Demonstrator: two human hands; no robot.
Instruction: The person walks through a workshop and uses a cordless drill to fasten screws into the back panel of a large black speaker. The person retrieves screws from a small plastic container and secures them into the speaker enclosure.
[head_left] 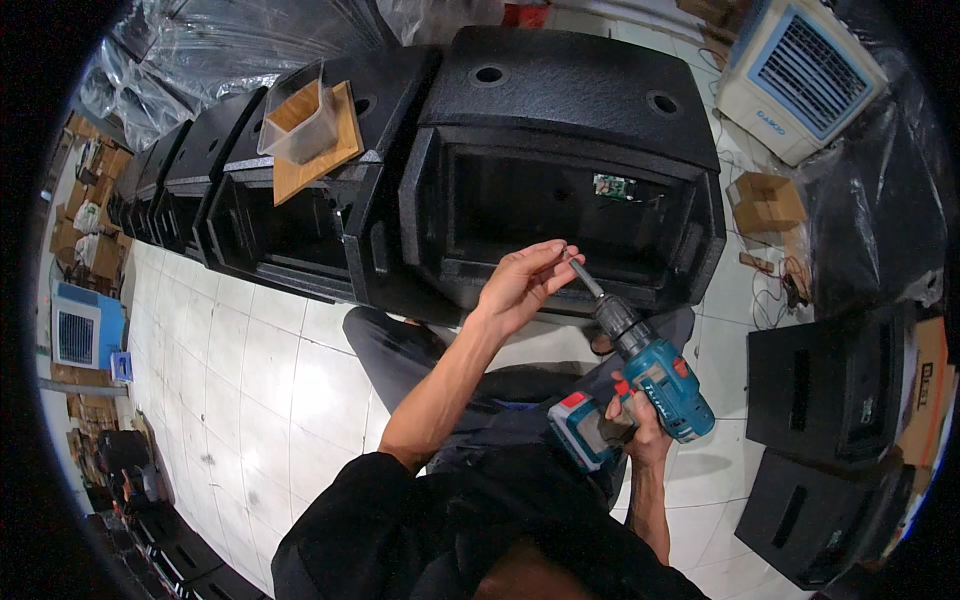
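In my right hand [645, 424] is a teal and black cordless drill [660, 382], gripped by its handle. A long bit runs from its black chuck up and left toward my left hand [525, 285]. The fingers of that hand are pinched at the bit's tip around something too small to make out. Just beyond both hands stands a black speaker cabinet [585, 100] with a wide opening toward me. Inside it, at the right, a small green circuit board [613, 187] shows; the rest of the interior is dark.
A clear plastic container [303, 125] rests on a wooden board [346, 128] atop the neighbouring cabinet, in a row of several. At right are an air cooler [815, 75], a cardboard box [765, 203] and black cabinets [830, 390]. My bent legs flank the white tile floor [240, 370].
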